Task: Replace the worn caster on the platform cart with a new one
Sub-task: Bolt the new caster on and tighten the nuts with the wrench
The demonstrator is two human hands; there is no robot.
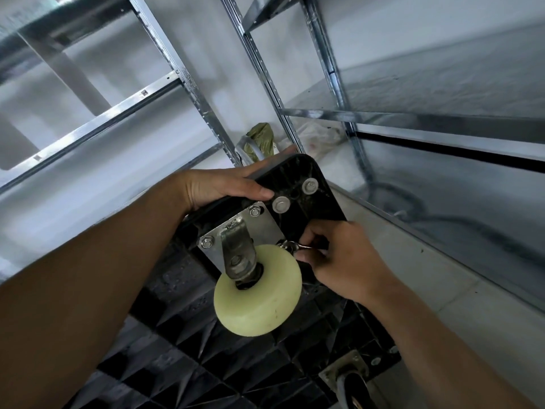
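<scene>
- Upturned black platform cart fills the centre, its pale caster bolted on.
- Left hand, at 11 o'clock from the caster, grip clenched on the cart's edge.
- Right hand, at 3 o'clock, grip grasping a small metal tool beside the caster plate.

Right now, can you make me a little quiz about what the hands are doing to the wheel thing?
1. True or false: the left hand grips the cart edge.
2. Which hand works at a bolt on the plate: A left, B right?
3. What colour is the wheel?

Key: 1 true. 2 B, the right hand pinches a small metal tool there. 3 pale yellow.
</scene>
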